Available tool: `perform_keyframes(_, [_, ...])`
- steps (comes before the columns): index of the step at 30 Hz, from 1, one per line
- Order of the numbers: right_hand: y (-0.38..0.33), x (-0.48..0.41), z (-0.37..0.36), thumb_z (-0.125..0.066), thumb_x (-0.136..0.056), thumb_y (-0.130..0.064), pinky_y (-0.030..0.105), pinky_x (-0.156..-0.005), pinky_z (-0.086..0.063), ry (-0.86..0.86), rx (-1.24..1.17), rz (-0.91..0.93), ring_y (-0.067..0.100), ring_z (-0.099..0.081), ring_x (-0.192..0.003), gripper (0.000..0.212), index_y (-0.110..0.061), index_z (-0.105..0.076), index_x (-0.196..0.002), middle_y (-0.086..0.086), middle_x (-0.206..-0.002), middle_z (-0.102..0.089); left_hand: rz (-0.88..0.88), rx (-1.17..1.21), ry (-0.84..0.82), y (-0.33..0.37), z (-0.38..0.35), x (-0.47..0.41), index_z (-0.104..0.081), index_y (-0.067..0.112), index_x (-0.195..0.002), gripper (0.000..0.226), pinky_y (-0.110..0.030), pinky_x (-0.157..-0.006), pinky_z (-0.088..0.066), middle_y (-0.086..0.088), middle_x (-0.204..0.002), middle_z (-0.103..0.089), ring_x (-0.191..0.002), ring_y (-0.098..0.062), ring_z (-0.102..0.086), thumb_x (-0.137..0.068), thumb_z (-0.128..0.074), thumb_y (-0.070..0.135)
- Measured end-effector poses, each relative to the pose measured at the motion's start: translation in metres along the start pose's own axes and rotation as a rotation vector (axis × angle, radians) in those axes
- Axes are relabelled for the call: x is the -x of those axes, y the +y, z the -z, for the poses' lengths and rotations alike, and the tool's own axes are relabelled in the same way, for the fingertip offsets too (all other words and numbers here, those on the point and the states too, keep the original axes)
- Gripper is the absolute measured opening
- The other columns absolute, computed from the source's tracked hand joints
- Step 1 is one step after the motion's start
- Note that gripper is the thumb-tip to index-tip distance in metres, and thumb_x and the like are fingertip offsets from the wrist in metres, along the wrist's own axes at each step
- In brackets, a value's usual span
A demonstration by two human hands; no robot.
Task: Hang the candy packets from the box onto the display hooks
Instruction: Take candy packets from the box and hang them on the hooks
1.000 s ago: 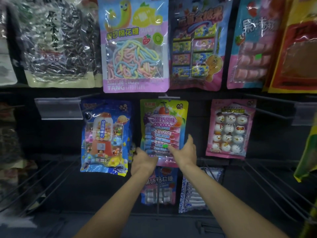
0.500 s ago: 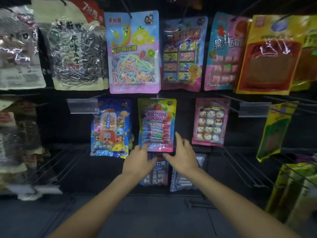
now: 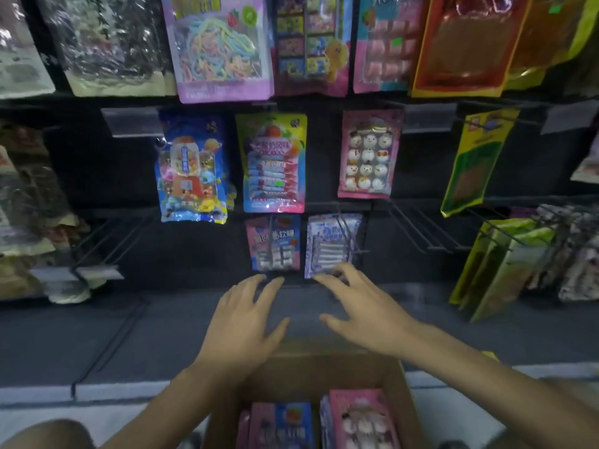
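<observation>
An open cardboard box (image 3: 327,364) sits at the bottom centre, holding a pink-and-blue candy packet (image 3: 282,426) and a pink snowman packet (image 3: 363,422). My left hand (image 3: 246,322) and my right hand (image 3: 363,309) hover empty above the box's far edge, fingers spread. On the dark display wall hang a yellow-and-pink chew packet (image 3: 274,163), a blue gumball packet (image 3: 191,170), a pink snowman packet (image 3: 369,157), and lower down a pink-and-blue packet (image 3: 275,243) and a white-purple packet (image 3: 330,244), just beyond my fingertips.
Bare wire hooks (image 3: 418,228) stick out right of the lower packets, and more (image 3: 107,241) at the left. Larger bags (image 3: 220,47) fill the top row. Green-yellow bags (image 3: 505,264) hang at the right. A clear price holder (image 3: 133,123) juts from the left.
Both hands have let go of the yellow-and-pink chew packet and dropped down toward the box. The view has tilted downward, bringing the box into sight.
</observation>
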State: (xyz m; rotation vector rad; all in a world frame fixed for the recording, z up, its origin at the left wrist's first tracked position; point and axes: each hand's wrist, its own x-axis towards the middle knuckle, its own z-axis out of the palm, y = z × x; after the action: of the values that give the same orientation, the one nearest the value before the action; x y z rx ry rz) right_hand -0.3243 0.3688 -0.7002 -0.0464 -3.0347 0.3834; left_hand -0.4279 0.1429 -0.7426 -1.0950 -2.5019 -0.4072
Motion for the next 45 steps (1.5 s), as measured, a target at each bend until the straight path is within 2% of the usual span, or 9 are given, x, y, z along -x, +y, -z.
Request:
perform_keyframes(4, [0.016,0.038,-0.025,-0.056,-0.101,-0.055,0.041,-0.073,-0.046,-0.152,0.039,-0.042,0.023,-0.056,-0.086,0.024,-0.031,-0.054,-0.098,-0.007,-0.094,-0.049,-0.001,0.074,-0.106,0.022,-0.038,0.046,-0.055,0.023,-0.142,0.064,-0.048,-0.088,-0.061,-0.009,-0.133,-0.064,-0.113,-0.034,-0.068,-0.087,-0.051,0.054])
perform_keyframes(10, [0.051,0.073,-0.082,-0.043,-0.105,-0.063,0.046,-0.084,-0.054,-0.433,0.150,-0.034,0.033,-0.066,-0.081,0.060,-0.020,-0.046,-0.063,0.001,-0.066,-0.054,-0.061,0.088,-0.325,0.054,-0.094,0.087,-0.067,0.032,-0.108,0.025,-0.037,-0.070,-0.057,0.004,-0.099,-0.069,-0.087,-0.026,-0.069,-0.087,-0.056,0.040])
perform_keyframes(14, [0.077,0.078,-0.113,-0.047,-0.111,-0.041,0.039,-0.087,-0.050,-0.567,0.101,-0.098,0.034,-0.069,-0.097,0.044,-0.011,-0.069,-0.089,0.012,-0.089,-0.069,-0.027,-0.008,-0.562,0.071,-0.133,0.091,-0.072,0.032,-0.110,0.032,-0.030,-0.055,-0.053,0.003,-0.068,-0.071,-0.063,-0.019,-0.071,-0.079,-0.079,0.036])
perform_keyframes(16, [0.086,0.080,-0.116,-0.047,-0.109,-0.017,0.031,-0.077,-0.045,-0.605,0.088,-0.134,0.032,-0.068,-0.104,0.023,-0.010,-0.068,-0.115,0.012,-0.107,-0.069,0.026,-0.029,-0.690,0.084,-0.146,0.088,-0.062,0.028,-0.131,0.040,-0.034,-0.062,-0.053,-0.001,-0.091,-0.077,-0.081,-0.024,-0.075,-0.092,-0.070,0.024])
perform_keyframes(21, [0.087,0.095,-0.126,-0.046,-0.110,-0.015,0.041,-0.100,-0.048,-0.688,0.101,-0.095,0.035,-0.057,-0.127,0.044,-0.017,-0.043,-0.154,0.014,-0.143,-0.055,0.100,-0.025,-0.961,0.109,-0.200,0.093,-0.043,0.021,-0.151,0.059,-0.041,-0.079,-0.055,-0.015,-0.120,-0.071,-0.109,-0.035,-0.070,-0.099,-0.046,-0.005])
perform_keyframes(27, [0.091,0.111,-0.161,-0.052,-0.099,0.006,0.042,-0.108,-0.046,-0.700,0.149,-0.004,0.036,-0.051,-0.135,0.063,-0.014,-0.040,-0.157,0.013,-0.147,-0.050,0.367,0.252,-1.060,0.137,-0.261,0.097,-0.021,0.020,-0.165,0.068,-0.050,-0.097,-0.055,-0.018,-0.144,-0.056,-0.121,-0.035,-0.064,-0.102,-0.044,0.010])
perform_keyframes(34, [0.108,0.132,-0.179,-0.064,-0.093,-0.010,0.044,-0.114,-0.033,-0.687,0.273,-0.093,0.039,-0.031,-0.143,0.073,-0.021,-0.034,-0.159,0.014,-0.157,-0.031,0.801,0.453,-1.024,0.163,-0.303,0.098,0.004,0.017,-0.167,0.090,-0.049,-0.107,-0.049,-0.022,-0.170,-0.016,-0.140,-0.043,-0.049,-0.100,-0.057,0.024])
perform_keyframes(40, [0.128,0.144,-0.207,-0.071,-0.087,-0.011,0.043,-0.106,-0.050,-0.401,0.101,-0.245,0.037,-0.029,-0.153,0.081,-0.018,-0.032,-0.157,0.017,-0.169,-0.007,1.125,0.492,-0.839,0.160,-0.328,0.101,-0.027,0.019,-0.161,0.079,-0.046,-0.112,-0.044,-0.020,-0.156,-0.036,-0.140,-0.042,-0.046,-0.096,-0.068,0.038])
perform_keyframes(45, [0.149,0.142,-0.215,-0.080,-0.076,-0.007,0.044,-0.100,-0.058,-0.245,0.065,-0.289,0.040,-0.021,-0.156,0.102,-0.020,-0.028,-0.162,0.017,-0.170,-0.012,1.087,0.689,-0.817,0.143,-0.348,0.112,-0.060,0.011,-0.125,0.040,-0.036,-0.094,-0.059,-0.002,-0.108,-0.073,-0.105,-0.024,-0.071,-0.092,-0.073,0.028])
